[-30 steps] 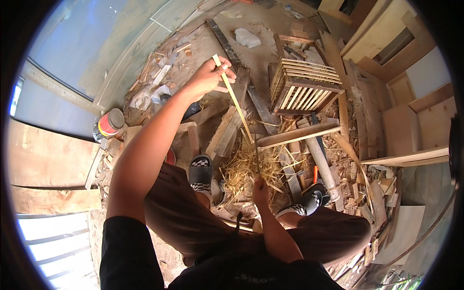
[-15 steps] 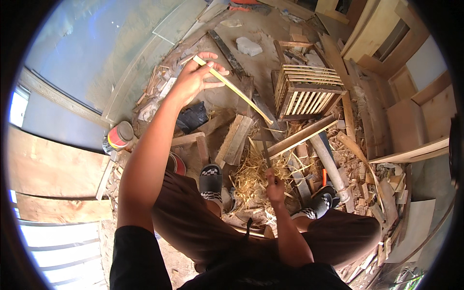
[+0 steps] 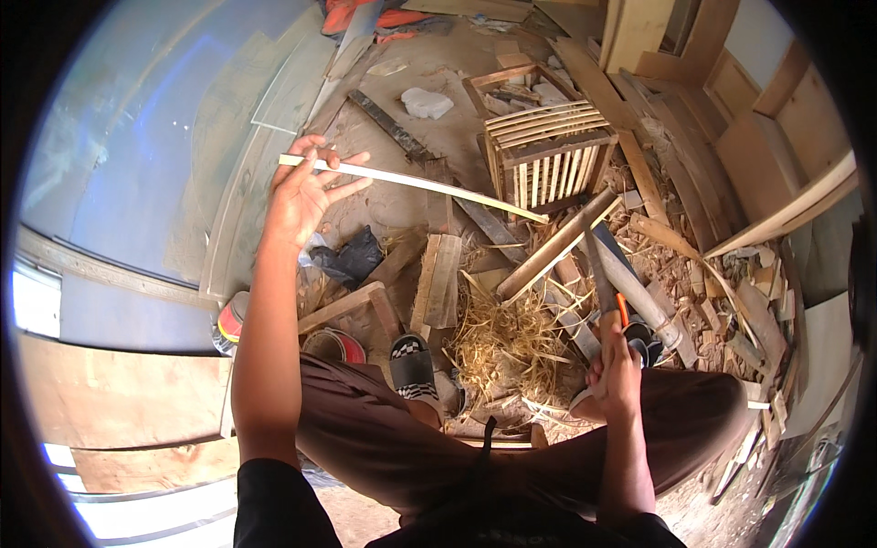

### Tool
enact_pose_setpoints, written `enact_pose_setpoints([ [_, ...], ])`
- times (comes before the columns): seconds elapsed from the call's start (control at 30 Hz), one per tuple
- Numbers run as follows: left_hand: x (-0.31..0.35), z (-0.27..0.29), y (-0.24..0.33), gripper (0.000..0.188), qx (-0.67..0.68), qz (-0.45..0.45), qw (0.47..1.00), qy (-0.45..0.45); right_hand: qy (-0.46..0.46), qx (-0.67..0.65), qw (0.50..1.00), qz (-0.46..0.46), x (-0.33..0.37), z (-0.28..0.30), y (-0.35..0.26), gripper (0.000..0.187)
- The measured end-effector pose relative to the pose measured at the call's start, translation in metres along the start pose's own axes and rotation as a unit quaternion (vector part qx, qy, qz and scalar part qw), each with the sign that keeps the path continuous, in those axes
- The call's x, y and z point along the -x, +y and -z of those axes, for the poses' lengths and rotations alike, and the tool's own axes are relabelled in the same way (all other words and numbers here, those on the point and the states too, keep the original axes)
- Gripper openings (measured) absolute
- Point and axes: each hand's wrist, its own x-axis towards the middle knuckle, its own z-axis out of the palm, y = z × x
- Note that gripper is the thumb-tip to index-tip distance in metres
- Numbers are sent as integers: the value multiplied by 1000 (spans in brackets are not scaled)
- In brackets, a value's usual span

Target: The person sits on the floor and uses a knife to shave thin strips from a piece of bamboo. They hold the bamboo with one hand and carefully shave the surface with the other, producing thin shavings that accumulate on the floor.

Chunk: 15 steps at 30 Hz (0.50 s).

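Observation:
My left hand, raised on the left, pinches one end of a long pale strip of bamboo or wood near the thumb, its other fingers stretched out. The strip slants rightward, and its far end lies near a propped wooden bar. In my right hand, fingers wrapped round the handle, is a large knife with a long dark blade pointing away from me. The blade's tip is beside the bar, apart from the strip. Below lies a heap of straw-coloured shavings between my sandalled feet.
A slatted wooden cage stands beyond the bar. Wood blocks, a black plastic bag and a red-banded can are at the left. A grey pole and scrap wood lie at the right.
My left hand has moved left and lower, turning the strip closer to level. The knife has swung rightward and away from the shavings with my right hand.

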Motion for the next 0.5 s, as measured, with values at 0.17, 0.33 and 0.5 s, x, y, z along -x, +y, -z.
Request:
enact_pose_setpoints([
  [0.17,-4,-39,-7,44,-39,-11,978,207,81,-206,975,29,-20,-11,-2,43],
  [0.33,5,-77,-14,49,-69,-22,951,300,50,-304,949,61,-19,-21,-29,39],
  [0.5,39,-117,-5,37,-85,-76,947,299,-30,-324,943,65,1,-34,-58,43],
])
